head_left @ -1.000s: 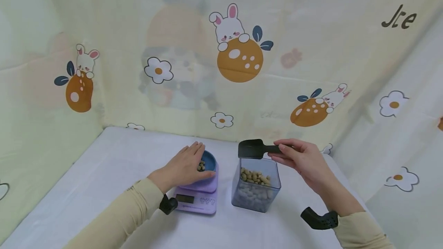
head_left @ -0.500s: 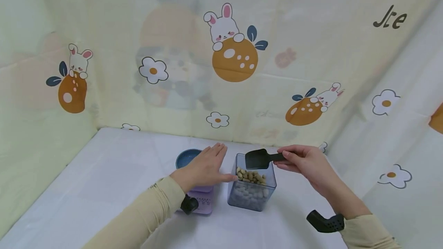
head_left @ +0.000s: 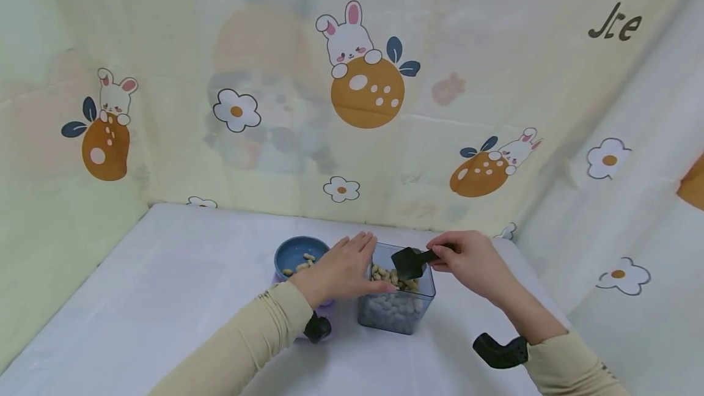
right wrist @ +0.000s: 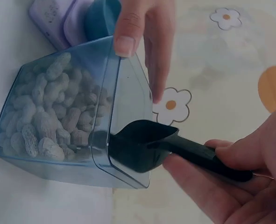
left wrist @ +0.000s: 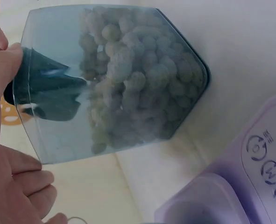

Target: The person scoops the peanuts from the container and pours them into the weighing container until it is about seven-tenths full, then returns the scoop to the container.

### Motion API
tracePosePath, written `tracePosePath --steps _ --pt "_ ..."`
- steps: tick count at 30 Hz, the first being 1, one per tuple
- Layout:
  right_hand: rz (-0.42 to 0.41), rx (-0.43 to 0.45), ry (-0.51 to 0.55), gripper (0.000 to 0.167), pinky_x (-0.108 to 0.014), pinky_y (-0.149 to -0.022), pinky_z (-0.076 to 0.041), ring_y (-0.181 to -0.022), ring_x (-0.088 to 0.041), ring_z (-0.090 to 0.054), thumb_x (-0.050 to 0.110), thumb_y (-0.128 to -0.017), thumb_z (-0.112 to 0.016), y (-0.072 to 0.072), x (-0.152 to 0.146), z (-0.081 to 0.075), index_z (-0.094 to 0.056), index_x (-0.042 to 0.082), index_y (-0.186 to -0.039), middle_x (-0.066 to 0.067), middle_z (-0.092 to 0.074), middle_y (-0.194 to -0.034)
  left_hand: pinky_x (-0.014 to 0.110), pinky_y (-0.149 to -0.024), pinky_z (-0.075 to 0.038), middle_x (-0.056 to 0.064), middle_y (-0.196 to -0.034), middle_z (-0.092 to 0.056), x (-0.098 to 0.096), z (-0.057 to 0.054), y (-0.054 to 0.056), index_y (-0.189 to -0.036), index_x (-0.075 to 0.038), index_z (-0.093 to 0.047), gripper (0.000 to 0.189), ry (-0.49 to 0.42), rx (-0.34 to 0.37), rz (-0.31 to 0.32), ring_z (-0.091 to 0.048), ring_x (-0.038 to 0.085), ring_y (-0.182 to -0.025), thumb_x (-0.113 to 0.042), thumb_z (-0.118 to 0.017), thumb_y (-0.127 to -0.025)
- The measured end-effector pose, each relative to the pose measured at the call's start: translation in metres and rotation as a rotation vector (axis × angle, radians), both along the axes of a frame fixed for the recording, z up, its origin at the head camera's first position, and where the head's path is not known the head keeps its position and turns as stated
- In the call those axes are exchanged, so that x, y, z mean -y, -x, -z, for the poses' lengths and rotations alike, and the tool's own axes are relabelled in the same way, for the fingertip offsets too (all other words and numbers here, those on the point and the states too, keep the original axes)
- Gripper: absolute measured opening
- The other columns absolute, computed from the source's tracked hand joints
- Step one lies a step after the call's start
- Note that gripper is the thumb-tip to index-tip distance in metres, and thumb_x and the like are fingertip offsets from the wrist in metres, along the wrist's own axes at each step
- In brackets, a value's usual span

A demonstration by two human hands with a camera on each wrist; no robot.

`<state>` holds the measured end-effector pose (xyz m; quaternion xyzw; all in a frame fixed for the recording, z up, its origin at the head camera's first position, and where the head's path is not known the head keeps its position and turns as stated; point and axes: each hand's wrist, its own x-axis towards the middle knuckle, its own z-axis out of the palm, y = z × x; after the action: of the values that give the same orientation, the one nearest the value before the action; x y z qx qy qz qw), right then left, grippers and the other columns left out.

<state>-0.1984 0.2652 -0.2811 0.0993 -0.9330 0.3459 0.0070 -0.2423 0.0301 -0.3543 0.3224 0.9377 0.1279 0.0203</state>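
Observation:
In the head view, a clear bluish square container (head_left: 396, 313) stands on the table, partly filled with unshelled peanuts (head_left: 385, 275). My right hand (head_left: 473, 261) grips the handle of a small black scoop (right wrist: 142, 144). The scoop's blade is inside the container's upper part, tilted down at the peanuts. My left hand (head_left: 343, 267) lies at the container's left side, fingers extended and thumb touching the wall near the rim. Left of it, a blue bowl (head_left: 288, 255) with several peanuts sits on a purple kitchen scale (left wrist: 240, 172), largely hidden by my left hand and sleeve.
A white cloth covers the table (head_left: 181, 286). Behind and beside it hangs a curtain (head_left: 286, 139) printed with rabbits, oranges and flowers. A black wrist camera (head_left: 500, 351) is on the right wrist, another on the left.
My left hand has moved right, from over the bowl to the container's side, uncovering the bowl's peanuts. My right hand has lowered the scoop from above the container into it.

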Motion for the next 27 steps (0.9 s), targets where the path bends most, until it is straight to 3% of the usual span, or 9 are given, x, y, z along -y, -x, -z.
tracePosePath --steps 6,11,16,23,27 --pt "-0.083 -0.158 -0.193 0.014 -0.026 -0.067 -0.06 -0.075 -0.016 -0.07 0.001 -0.095 -0.061 0.001 0.01 0.002 -0.074 -0.001 -0.1 -0.012 -0.073 -0.093 0.043 -0.124 -0.025 0.011 -0.163 -0.028 0.0 -0.004 -0.001 -0.156 -0.005 -0.027 0.099 0.021 -0.018 0.014 -0.025 0.023 -0.152 -0.074 -0.048 -0.09" --pt "-0.123 -0.182 -0.24 0.013 -0.023 -0.064 -0.057 -0.07 -0.013 -0.063 -0.002 -0.094 -0.061 0.004 0.019 0.005 -0.074 -0.001 -0.095 -0.009 -0.072 -0.087 0.042 -0.123 -0.026 0.011 -0.162 -0.03 0.001 -0.008 -0.001 -0.156 -0.005 -0.028 0.098 0.013 0.006 0.007 -0.027 0.023 -0.151 -0.073 -0.051 -0.089" --pt "-0.125 -0.128 -0.211 0.013 -0.025 -0.064 -0.059 -0.071 -0.013 -0.067 0.0 -0.094 -0.061 0.008 0.017 0.008 -0.074 -0.002 -0.097 -0.012 -0.072 -0.091 0.041 -0.123 -0.028 0.011 -0.161 -0.032 -0.001 -0.007 -0.001 -0.154 -0.004 -0.03 0.097 0.014 0.003 0.013 -0.029 0.023 -0.151 -0.072 -0.053 -0.089" --pt "-0.111 0.053 -0.074 0.018 -0.031 -0.069 -0.062 -0.082 -0.027 -0.075 -0.003 -0.097 -0.055 0.014 0.016 0.025 -0.072 -0.006 -0.103 -0.02 -0.071 -0.103 0.04 -0.122 -0.028 0.011 -0.161 -0.032 -0.001 -0.007 -0.003 -0.154 -0.004 -0.03 0.096 0.039 0.01 0.008 -0.029 0.023 -0.151 -0.071 -0.052 -0.089" --pt "-0.09 0.088 -0.028 0.02 -0.034 -0.071 -0.062 -0.084 -0.028 -0.075 -0.001 -0.099 -0.053 0.019 0.017 0.03 -0.071 -0.007 -0.104 -0.02 -0.072 -0.102 0.04 -0.121 -0.031 0.012 -0.161 -0.033 0.0 -0.008 -0.002 -0.154 -0.003 -0.031 0.096 0.055 -0.014 0.014 -0.031 0.023 -0.15 -0.071 -0.051 -0.09"
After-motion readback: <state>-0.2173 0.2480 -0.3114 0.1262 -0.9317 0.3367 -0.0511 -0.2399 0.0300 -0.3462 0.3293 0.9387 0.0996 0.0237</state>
